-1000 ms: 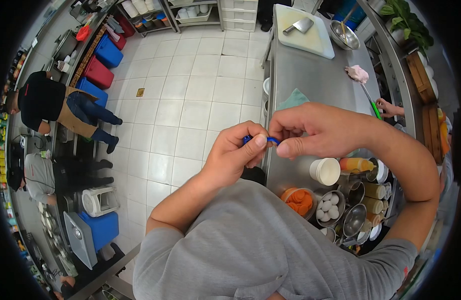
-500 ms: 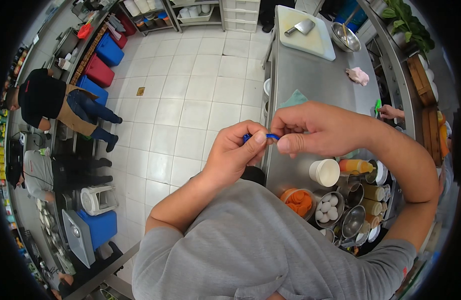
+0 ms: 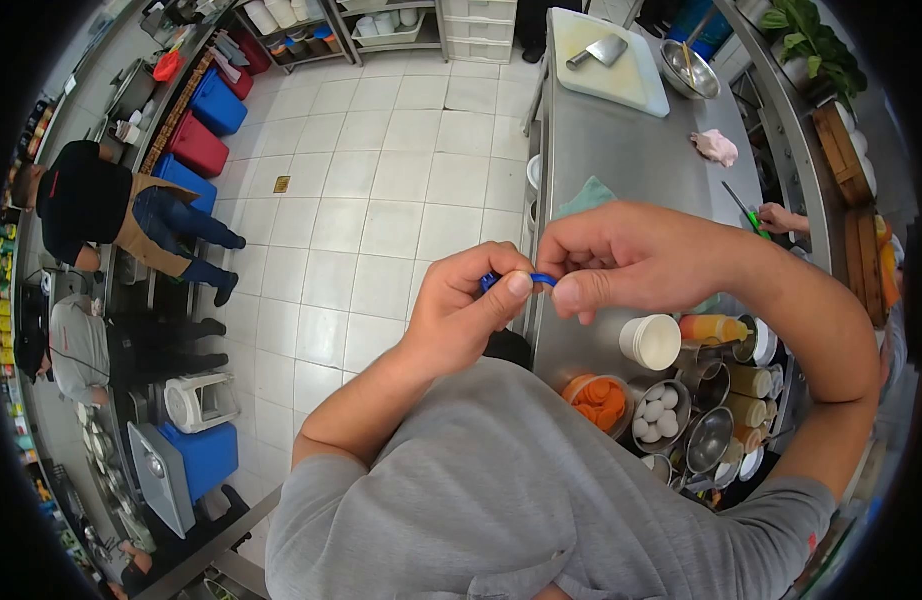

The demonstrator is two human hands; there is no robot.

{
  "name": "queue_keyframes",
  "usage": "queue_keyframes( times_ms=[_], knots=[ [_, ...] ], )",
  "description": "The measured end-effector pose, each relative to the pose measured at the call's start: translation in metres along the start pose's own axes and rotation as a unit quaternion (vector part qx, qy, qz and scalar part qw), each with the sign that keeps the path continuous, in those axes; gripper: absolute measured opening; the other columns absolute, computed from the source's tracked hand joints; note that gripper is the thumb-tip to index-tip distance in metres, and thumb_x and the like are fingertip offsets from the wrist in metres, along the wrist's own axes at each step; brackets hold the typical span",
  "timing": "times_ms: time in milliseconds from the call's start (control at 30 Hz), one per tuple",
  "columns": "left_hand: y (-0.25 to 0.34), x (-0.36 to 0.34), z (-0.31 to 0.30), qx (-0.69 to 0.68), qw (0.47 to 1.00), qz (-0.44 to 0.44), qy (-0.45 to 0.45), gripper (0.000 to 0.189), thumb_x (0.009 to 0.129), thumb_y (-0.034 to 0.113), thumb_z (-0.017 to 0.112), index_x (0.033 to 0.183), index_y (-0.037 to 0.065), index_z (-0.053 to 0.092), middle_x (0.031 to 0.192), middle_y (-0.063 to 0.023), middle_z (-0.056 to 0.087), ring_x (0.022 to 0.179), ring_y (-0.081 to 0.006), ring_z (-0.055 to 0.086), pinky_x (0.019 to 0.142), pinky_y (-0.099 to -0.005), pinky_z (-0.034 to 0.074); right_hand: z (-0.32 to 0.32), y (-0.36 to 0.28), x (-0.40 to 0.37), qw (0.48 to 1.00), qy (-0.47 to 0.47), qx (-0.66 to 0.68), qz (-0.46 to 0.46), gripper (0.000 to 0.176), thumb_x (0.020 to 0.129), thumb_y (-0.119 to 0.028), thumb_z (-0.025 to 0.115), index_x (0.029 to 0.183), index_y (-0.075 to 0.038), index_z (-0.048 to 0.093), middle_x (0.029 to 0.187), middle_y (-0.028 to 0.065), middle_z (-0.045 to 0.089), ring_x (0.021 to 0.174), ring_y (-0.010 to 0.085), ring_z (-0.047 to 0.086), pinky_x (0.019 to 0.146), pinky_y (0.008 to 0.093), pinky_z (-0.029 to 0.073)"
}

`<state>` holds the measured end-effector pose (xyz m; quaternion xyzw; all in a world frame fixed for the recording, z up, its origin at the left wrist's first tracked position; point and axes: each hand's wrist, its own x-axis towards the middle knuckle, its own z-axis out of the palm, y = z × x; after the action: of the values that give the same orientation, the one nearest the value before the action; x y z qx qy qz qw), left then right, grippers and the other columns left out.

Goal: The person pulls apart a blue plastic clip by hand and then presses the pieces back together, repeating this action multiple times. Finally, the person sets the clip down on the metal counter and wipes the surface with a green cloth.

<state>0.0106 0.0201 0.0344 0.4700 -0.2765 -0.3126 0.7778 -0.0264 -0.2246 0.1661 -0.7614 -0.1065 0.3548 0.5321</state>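
Observation:
In front of my chest, my left hand [image 3: 466, 305] is closed, thumb and forefinger pinching a small blue strip-like thing [image 3: 545, 279]. A darker blue end shows beside the left forefinger; my fingers cover much of it, so I cannot make out its kind. My right hand [image 3: 621, 262] pinches the other end between thumb and curled fingers. Both hands are held up over the edge of the steel table [image 3: 636, 165], apart from its surface. A green cloth [image 3: 587, 196] lies on the table just beyond my right hand.
Nearby stand a white tub [image 3: 653, 342], a bowl of eggs [image 3: 657, 415], a container of orange pieces [image 3: 597, 402] and sauce bottles [image 3: 714, 328]. Farther off are a cleaver [image 3: 608, 50] on a cutting board [image 3: 636, 85] and raw meat [image 3: 715, 148]. Another person's hand [image 3: 781, 219] holds a green-handled knife [image 3: 751, 212].
My hands keep nearly the same pose on the blue thing. At the right, the other person's green-handled tool has turned, and its blade now shows.

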Motion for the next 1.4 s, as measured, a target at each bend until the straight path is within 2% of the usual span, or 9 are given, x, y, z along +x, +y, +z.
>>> queue_keyframes(
  times_ms=[200, 500, 767, 933, 1033, 1100, 1233, 1367, 1400],
  knots=[
    [0.000, -0.002, 0.002, -0.043, 0.999, -0.021, -0.011, 0.020, 0.118, 0.022, 0.066, 0.111, 0.004, 0.071, 0.085, 0.0027, 0.061, 0.072, -0.0054, 0.050, 0.064, -0.0248, 0.042, 0.000, 0.013, 0.002, 0.996, -0.004, -0.075, -0.058, 0.037, 0.112, -0.038, 0.072, 0.121, -0.003, 0.070, 0.097, 0.0029, 0.075, 0.088, 0.0139, 0.068, 0.081, 0.0349, 0.056],
    [-0.002, -0.003, 0.008, -0.098, 0.992, -0.077, 0.028, 0.023, 0.119, 0.025, 0.064, 0.111, 0.004, 0.070, 0.086, 0.0033, 0.061, 0.071, -0.0054, 0.049, 0.062, -0.0247, 0.040, 0.000, 0.008, 0.001, 0.983, 0.019, -0.169, -0.066, 0.035, 0.111, -0.034, 0.074, 0.119, -0.001, 0.069, 0.092, 0.0103, 0.073, 0.086, 0.0187, 0.071, 0.080, 0.0367, 0.056],
    [-0.001, -0.003, 0.001, 0.026, 0.999, -0.018, 0.014, 0.018, 0.117, 0.020, 0.066, 0.109, 0.004, 0.070, 0.088, 0.0023, 0.060, 0.074, -0.0056, 0.050, 0.064, -0.0249, 0.041, 0.001, 0.006, 0.000, 1.000, 0.004, -0.005, 0.011, 0.039, 0.116, -0.040, 0.066, 0.118, -0.002, 0.069, 0.099, 0.0055, 0.073, 0.093, 0.0142, 0.073, 0.085, 0.0338, 0.058],
    [0.003, 0.000, -0.006, 0.092, 0.995, -0.001, -0.039, 0.019, 0.116, 0.020, 0.068, 0.106, 0.004, 0.071, 0.086, 0.0029, 0.060, 0.078, -0.0055, 0.051, 0.069, -0.0250, 0.043, -0.002, 0.004, -0.002, 0.999, -0.028, -0.008, 0.027, 0.037, 0.116, -0.040, 0.066, 0.119, -0.003, 0.069, 0.100, 0.0050, 0.075, 0.092, 0.0139, 0.072, 0.084, 0.0353, 0.058],
    [-0.004, -0.002, -0.009, -0.010, 0.997, -0.056, -0.056, 0.020, 0.117, 0.021, 0.067, 0.106, 0.005, 0.071, 0.084, 0.0025, 0.060, 0.075, -0.0064, 0.051, 0.065, -0.0257, 0.042, -0.001, 0.007, -0.002, 0.993, -0.035, -0.101, -0.049, 0.034, 0.115, -0.036, 0.068, 0.120, -0.002, 0.068, 0.098, 0.0070, 0.076, 0.089, 0.0165, 0.072, 0.082, 0.0362, 0.057],
    [-0.009, -0.001, -0.009, -0.045, 0.993, -0.082, -0.073, 0.021, 0.117, 0.022, 0.067, 0.106, 0.005, 0.070, 0.083, 0.0019, 0.060, 0.072, -0.0071, 0.050, 0.062, -0.0259, 0.040, -0.003, -0.004, -0.007, 0.986, -0.041, -0.157, -0.040, 0.036, 0.113, -0.036, 0.068, 0.117, -0.001, 0.067, 0.093, 0.0112, 0.075, 0.085, 0.0246, 0.071, 0.078, 0.0400, 0.056],
    [-0.017, 0.013, -0.013, -0.085, 0.979, -0.186, 0.012, 0.021, 0.118, 0.024, 0.065, 0.111, 0.005, 0.070, 0.080, 0.0022, 0.056, 0.064, -0.0069, 0.042, 0.058, -0.0264, 0.034, -0.004, 0.014, -0.003, 0.962, -0.029, -0.273, -0.007, 0.039, 0.111, -0.039, 0.068, 0.112, 0.000, 0.065, 0.091, 0.0175, 0.073, 0.085, 0.0381, 0.070, 0.077, 0.0499, 0.054],
    [-0.017, 0.021, -0.012, -0.042, 0.980, -0.172, 0.093, 0.014, 0.115, 0.018, 0.065, 0.110, 0.006, 0.071, 0.079, 0.0004, 0.058, 0.063, -0.0088, 0.045, 0.056, -0.0270, 0.033, -0.005, 0.026, -0.006, 0.922, -0.026, -0.387, 0.020, 0.037, 0.108, -0.036, 0.069, 0.112, 0.001, 0.066, 0.094, 0.0222, 0.075, 0.090, 0.0446, 0.073, 0.080, 0.0551, 0.055],
    [-0.022, 0.020, -0.013, -0.046, 0.982, -0.168, 0.072, 0.011, 0.115, 0.016, 0.065, 0.112, 0.006, 0.070, 0.080, 0.0005, 0.057, 0.063, -0.0088, 0.044, 0.056, -0.0271, 0.033, -0.003, 0.030, -0.005, 0.914, -0.025, -0.404, 0.027, 0.036, 0.108, -0.034, 0.069, 0.112, 0.001, 0.066, 0.094, 0.0231, 0.075, 0.091, 0.0459, 0.074, 0.080, 0.0560, 0.056]
  ],
)
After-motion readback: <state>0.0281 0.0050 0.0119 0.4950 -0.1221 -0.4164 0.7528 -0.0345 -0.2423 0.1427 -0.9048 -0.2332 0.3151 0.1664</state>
